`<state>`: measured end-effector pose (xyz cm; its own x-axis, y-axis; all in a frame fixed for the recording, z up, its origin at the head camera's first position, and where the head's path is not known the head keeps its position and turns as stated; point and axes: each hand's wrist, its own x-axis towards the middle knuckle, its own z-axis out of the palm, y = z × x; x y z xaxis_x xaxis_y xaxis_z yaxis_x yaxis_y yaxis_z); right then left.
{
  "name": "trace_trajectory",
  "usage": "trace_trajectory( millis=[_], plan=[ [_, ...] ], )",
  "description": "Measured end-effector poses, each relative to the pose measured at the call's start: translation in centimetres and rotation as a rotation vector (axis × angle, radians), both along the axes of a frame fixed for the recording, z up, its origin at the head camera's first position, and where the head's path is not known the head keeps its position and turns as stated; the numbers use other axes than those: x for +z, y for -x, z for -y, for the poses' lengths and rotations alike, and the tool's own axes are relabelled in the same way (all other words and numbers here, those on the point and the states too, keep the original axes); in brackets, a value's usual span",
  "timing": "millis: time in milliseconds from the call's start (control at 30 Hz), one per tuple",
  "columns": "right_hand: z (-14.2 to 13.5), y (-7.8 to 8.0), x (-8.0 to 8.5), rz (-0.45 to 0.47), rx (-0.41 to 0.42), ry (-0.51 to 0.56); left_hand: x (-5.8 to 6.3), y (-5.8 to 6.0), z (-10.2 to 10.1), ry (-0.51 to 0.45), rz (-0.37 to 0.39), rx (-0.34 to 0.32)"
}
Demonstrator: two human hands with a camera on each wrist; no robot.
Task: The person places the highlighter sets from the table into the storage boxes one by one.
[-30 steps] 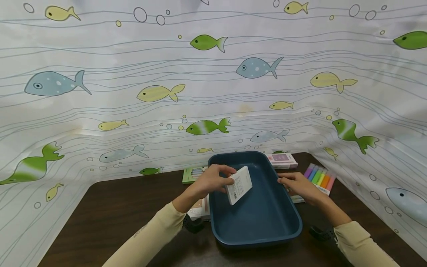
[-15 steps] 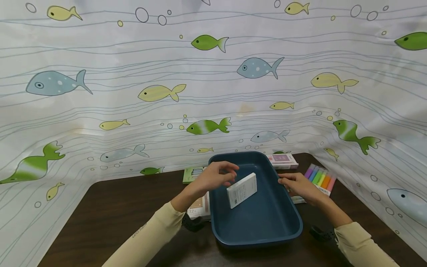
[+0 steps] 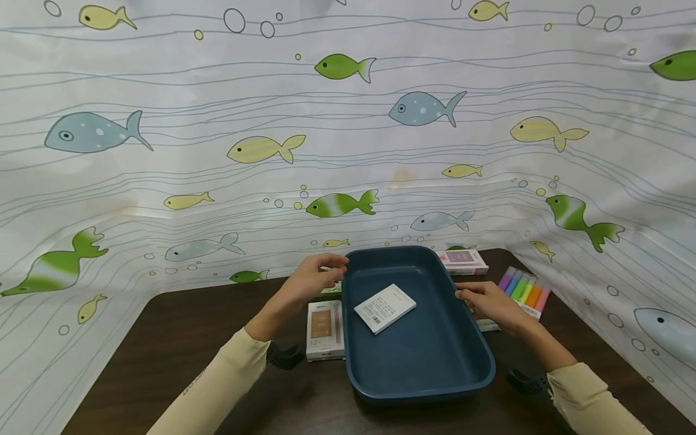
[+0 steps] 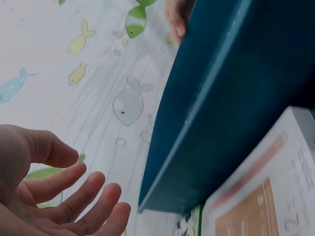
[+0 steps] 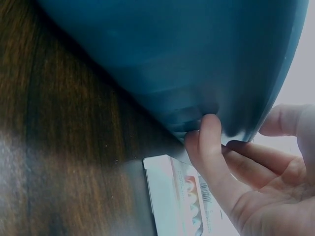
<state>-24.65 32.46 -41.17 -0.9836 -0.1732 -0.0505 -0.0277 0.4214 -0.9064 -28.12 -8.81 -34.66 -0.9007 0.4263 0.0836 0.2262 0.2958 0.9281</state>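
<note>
A deep blue plastic bin [image 3: 424, 365] stands on the dark table. Inside it, toward the left, a small flat white box [image 3: 385, 307] with printed text and a barcode lies on the bottom. My left hand [image 3: 307, 281] hovers at the bin's far left rim, holding nothing; in the left wrist view its fingers [image 4: 96, 189] are loosely spread, apart from the bin wall. On the other side, my right hand [image 3: 492, 305] grips the bin's right rim. In the right wrist view its fingers [image 5: 211, 142] press the outer wall, with the thumb at the rim.
Left of the bin lies a white box with a brown panel [image 3: 325, 331], and a green pack [image 3: 329, 292] is partly hidden behind my left hand. A box with a purple panel [image 3: 463, 262] and a pack of colored highlighters [image 3: 524, 291] lie at the right. A fish-print curtain [image 3: 348, 151] surrounds the table.
My left hand let go of the small white box and drew back left toward the bin's rim. The box tipped from leaning on edge to lying flat. My right hand stayed put.
</note>
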Motion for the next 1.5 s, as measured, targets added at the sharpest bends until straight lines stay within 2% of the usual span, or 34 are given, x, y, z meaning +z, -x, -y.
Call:
trace_trajectory(
  millis=[100,333,533,667,767,967,1233,1500],
  plan=[
    [-0.1,-0.1,0.0,-0.007,0.006,0.001,-0.4,0.3,0.8,0.019,0.0,0.005],
    [-0.2,-0.2,0.0,-0.006,0.008,0.01,-1.2,0.6,1.8,0.096,-0.008,0.065],
    [-0.2,-0.1,0.0,-0.009,-0.003,0.001,-2.5,0.9,2.4,0.134,0.025,0.066],
    [-0.1,-0.1,-0.2,0.004,-0.007,0.012,-3.5,0.7,2.9,0.149,0.011,0.075],
    [0.1,0.0,-0.4,0.012,-0.005,0.019,-4.1,0.5,3.3,0.161,-0.005,0.107],
    [0.2,0.1,-0.4,0.011,-0.013,0.027,-4.9,0.4,3.7,0.266,-0.013,0.157],
    [0.4,0.1,-0.2,0.012,-0.015,0.02,-5.4,0.7,4.4,0.318,0.015,0.087],
    [0.5,0.3,-0.1,0.015,-0.024,0.02,-5.5,0.9,5.4,0.388,0.04,-0.019]
  ],
)
